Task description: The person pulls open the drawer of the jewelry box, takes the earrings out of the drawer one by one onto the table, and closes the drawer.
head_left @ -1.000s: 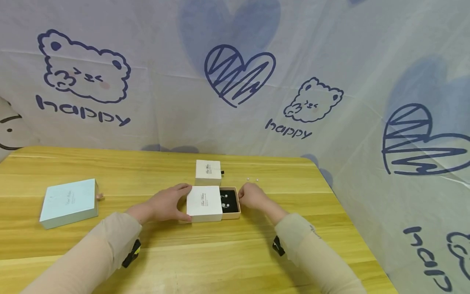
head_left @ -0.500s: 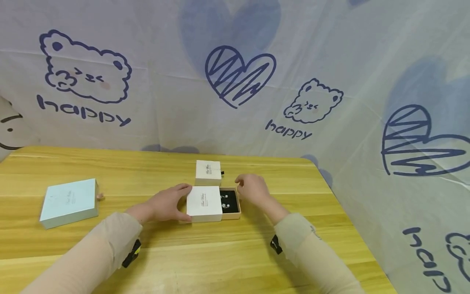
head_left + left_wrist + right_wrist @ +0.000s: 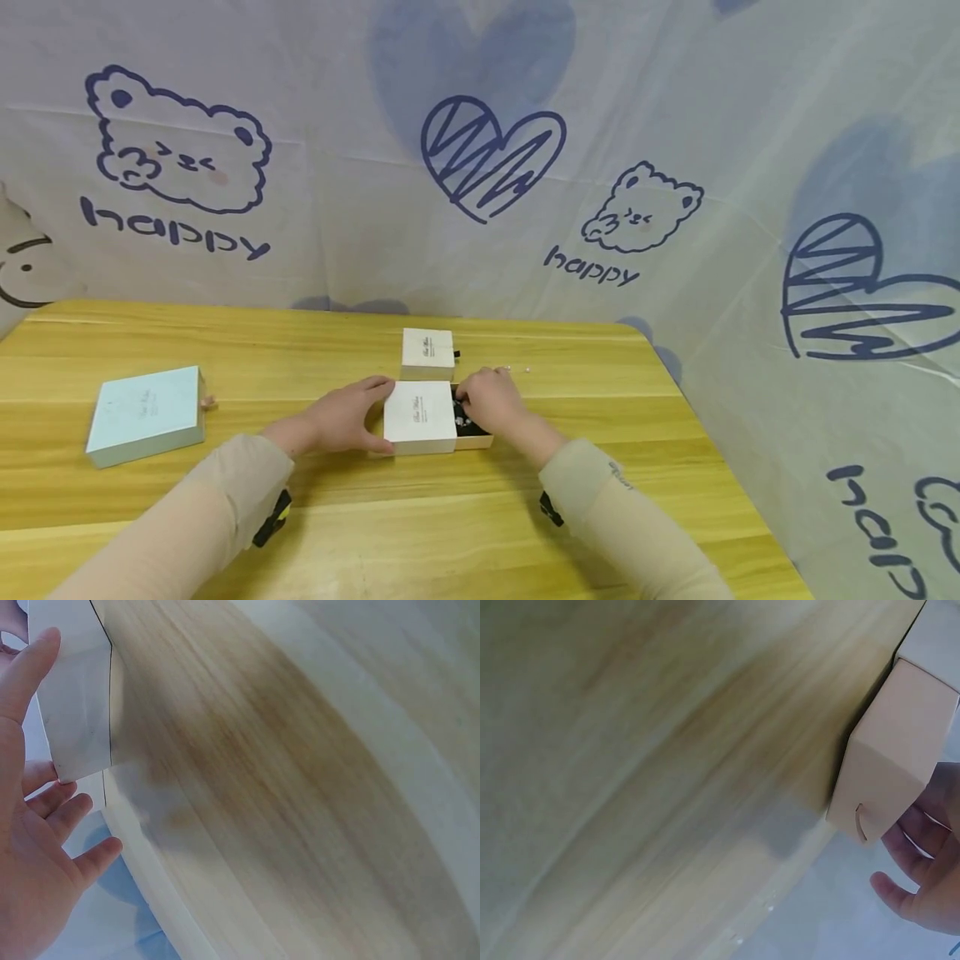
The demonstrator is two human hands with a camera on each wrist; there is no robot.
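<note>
Left hand point(image 3: 341, 417) grips white box sleeve point(image 3: 418, 417), right hand point(image 3: 493, 402) reaches over half-open black-lined drawer point(image 3: 474, 443), can't tell its grip.

From my head feed I see surface point(image 3: 420, 533): yellowish wood, streaked grain running mostly lengthwise, rounded far right corner. On it at left, well apart from rest: light blue box point(image 3: 146, 412), lying flat, pinkish tab at right side. Around middle: larger white box point(image 3: 420, 412), flat, drawer point(image 3: 474, 443) partly out toward right. Just behind that: smaller white box point(image 3: 427, 346), black tab at right; I can't tell whether two touch. Right of smaller box, near far edge: two tiny pale bits point(image 3: 528, 369), too small for me to identify.
</note>
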